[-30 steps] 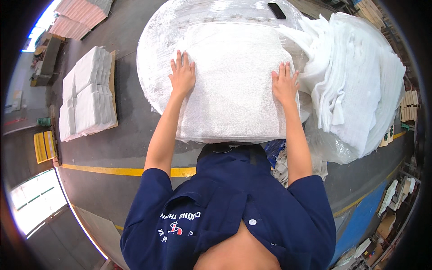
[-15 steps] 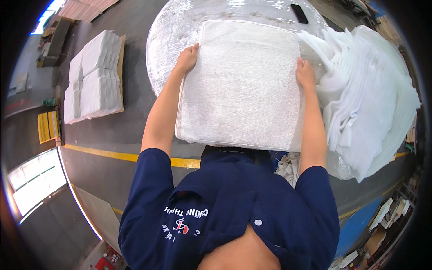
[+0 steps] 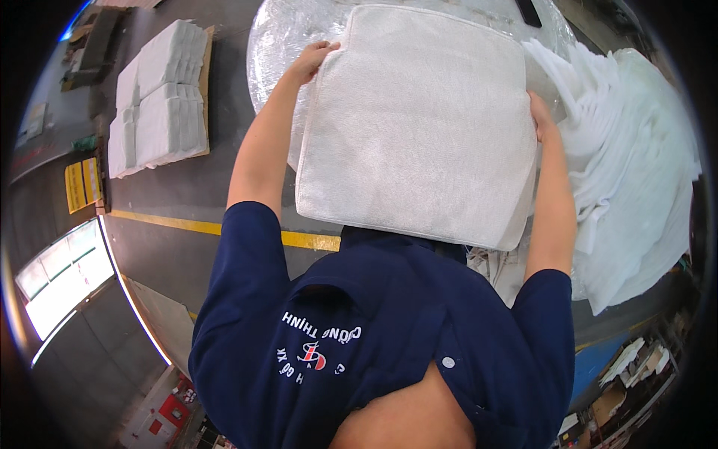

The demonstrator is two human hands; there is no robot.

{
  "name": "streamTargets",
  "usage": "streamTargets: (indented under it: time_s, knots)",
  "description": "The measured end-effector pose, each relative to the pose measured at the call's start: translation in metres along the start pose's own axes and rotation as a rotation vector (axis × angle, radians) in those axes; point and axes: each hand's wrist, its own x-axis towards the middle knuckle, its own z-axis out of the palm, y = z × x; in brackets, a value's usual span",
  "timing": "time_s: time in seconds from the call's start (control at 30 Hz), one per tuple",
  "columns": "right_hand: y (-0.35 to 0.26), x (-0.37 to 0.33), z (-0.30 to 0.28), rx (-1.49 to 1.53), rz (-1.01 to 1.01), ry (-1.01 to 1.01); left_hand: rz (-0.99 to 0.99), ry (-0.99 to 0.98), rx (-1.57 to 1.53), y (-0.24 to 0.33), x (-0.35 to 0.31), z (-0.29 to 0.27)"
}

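A square off-white cushion (image 3: pixel 415 127) with piped edges lies in front of my chest, its near edge close to my body. My left hand (image 3: pixel 313 61) is closed on its left edge near the far corner, some fingers hidden against it. On the right edge, my right hand (image 3: pixel 541 116) grips the side, its fingers mostly out of sight behind the fabric. Beneath the cushion is a large round bundle wrapped in clear plastic film (image 3: pixel 280 37).
A pile of white wadding sheets (image 3: pixel 628 165) spreads at the right. A black phone (image 3: pixel 529 12) lies on the wrapped bundle. White stacks (image 3: pixel 161 105) stand on a board at the far left. A yellow line (image 3: pixel 187 223) crosses the grey floor.
The cushion has turned slightly clockwise and come nearer to my body, with both hands still on its sides. The view has shifted a little, and the phone sits higher in it.
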Motion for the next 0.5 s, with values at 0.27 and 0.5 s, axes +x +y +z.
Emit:
streamTargets:
  time_s: [0.27,0.5]
  knots:
    - [0.003,0.028,-0.039,-0.04,0.087,-0.099,0.08,0.08,0.147,-0.039,0.05,0.015]
    - [0.033,0.031,-0.047,-0.144,-0.112,0.042,0.055,0.074,-0.14,-0.063,0.05,0.045]
